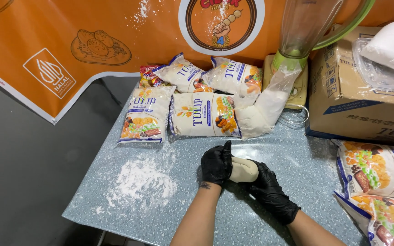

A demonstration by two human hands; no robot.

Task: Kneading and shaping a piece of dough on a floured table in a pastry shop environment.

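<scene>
From the head camera, both hands in black gloves meet over a speckled blue-grey table (292, 159) and enclose a pale, smooth lump of dough (243, 170) between them. The left hand (216, 164) stands on the dough's left end, fingers pressed together and curled against it, thumb pointing up. The right hand (270, 189) lies along the dough's right and near side, its fingers wrapped under and around the lump, so the dough is held just above or on the tabletop; which one cannot be told. To the left of the hands a scatter of white flour (140, 182) lies on the table. Beyond the hands, four sealed flour bags (204, 116) lie in two rows against an orange banner (115, 32), and an open clear plastic bag of flour (263, 111) slumps beside them. Behind that stands a blender with a green base (297, 41). A cardboard box (356, 95) sits at the right, with a clear tray (379, 73) on top, and more printed bags (379, 168) lie below it.
</scene>
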